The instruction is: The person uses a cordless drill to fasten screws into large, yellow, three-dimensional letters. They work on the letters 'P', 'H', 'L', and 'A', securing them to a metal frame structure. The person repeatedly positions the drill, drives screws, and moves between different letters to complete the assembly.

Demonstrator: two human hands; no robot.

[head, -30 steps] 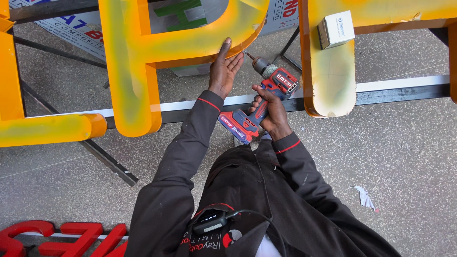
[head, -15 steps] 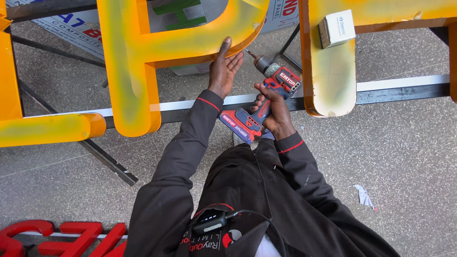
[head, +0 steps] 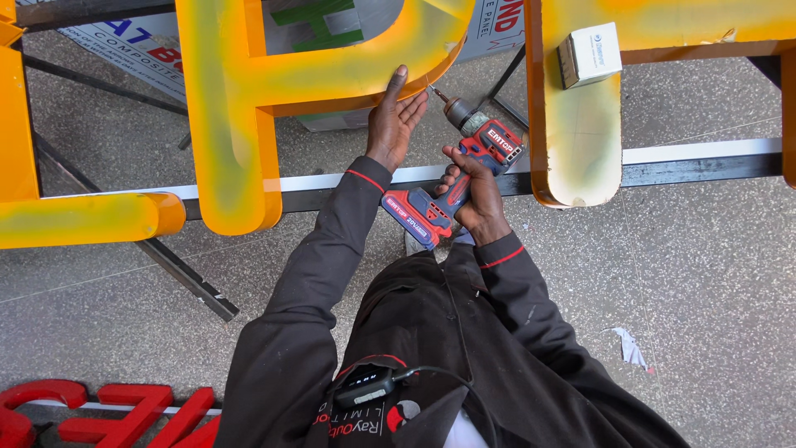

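Note:
My left hand (head: pixel 392 121) lies flat against the lower curved edge of a large yellow and orange channel letter (head: pixel 240 99). My right hand (head: pixel 468 195) grips the handle of a red and grey cordless drill (head: pixel 464 162). The drill points up and left, and its bit tip touches the letter's edge just right of my left fingertips. Both arms wear dark sleeves with a red cuff stripe.
A second yellow letter (head: pixel 576 124) stands to the right with a small white box (head: pixel 589 54) on it. Another yellow letter (head: pixel 83 216) sits at left. A black and white metal rail (head: pixel 705 162) runs under the letters. Red letters (head: pixel 108 411) lie bottom left on the speckled floor.
The drill has shifted slightly up toward the letter's edge. My left hand stays pressed on the letter.

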